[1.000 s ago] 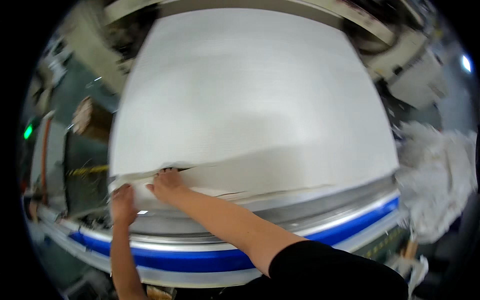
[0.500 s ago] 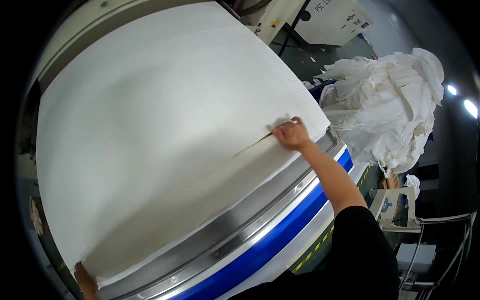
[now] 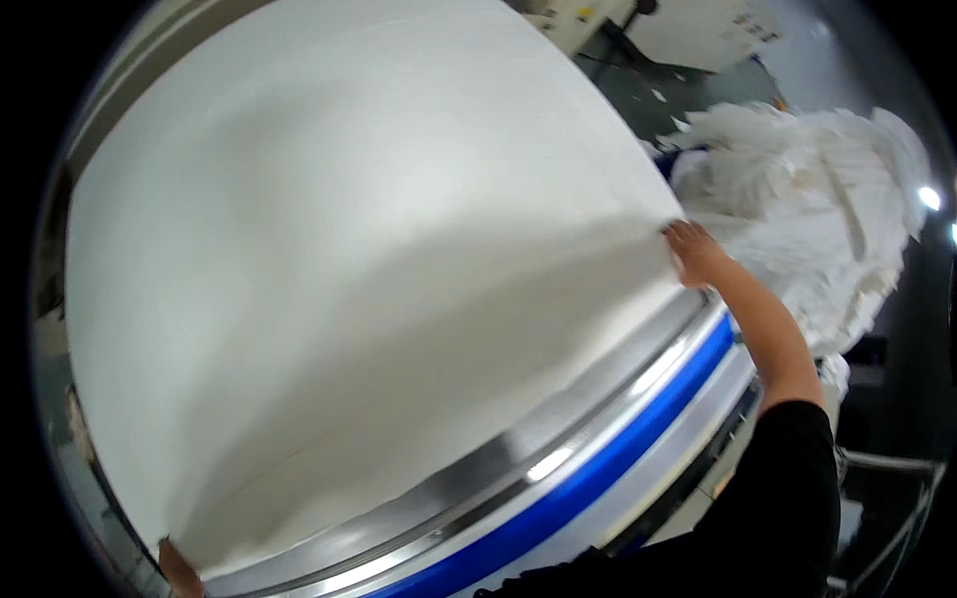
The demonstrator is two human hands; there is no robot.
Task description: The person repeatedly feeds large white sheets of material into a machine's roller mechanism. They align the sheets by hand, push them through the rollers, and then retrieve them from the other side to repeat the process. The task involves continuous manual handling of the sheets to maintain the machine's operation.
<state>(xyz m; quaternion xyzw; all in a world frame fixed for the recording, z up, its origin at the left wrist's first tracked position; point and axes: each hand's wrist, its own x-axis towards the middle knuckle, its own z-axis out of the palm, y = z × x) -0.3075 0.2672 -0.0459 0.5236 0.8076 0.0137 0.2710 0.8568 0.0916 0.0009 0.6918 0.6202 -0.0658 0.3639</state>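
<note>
The right hand (image 3: 695, 251), between 2 and 3 o'clock, has its fingertips at the near right corner of a broad, smooth white sheet (image 3: 359, 199) of thin, flexible-looking material. The left hand (image 3: 179, 570), between 7 and 8 o'clock and partly cut off, touches the sheet's near left corner. The hands are well apart; whether either one pinches the material or merely rests on it, I cannot tell.

The sheet spreads between them and away toward 12 o'clock, lying nearly flat with a faint crease near the left hand. Along its near edge, around 5 o'clock, runs the bare grey metal margin of the tabletop (image 3: 478, 473), bordered by a glossy blue band (image 3: 568, 498). Beyond the right hand, toward 3 o'clock, sits a bulky heap of crumpled white material (image 3: 817, 219).

The step in hand appears to be spreading and squaring the near edge. The next move probably calls for even tension at both corners, keeping that edge parallel to the metal margin.
</note>
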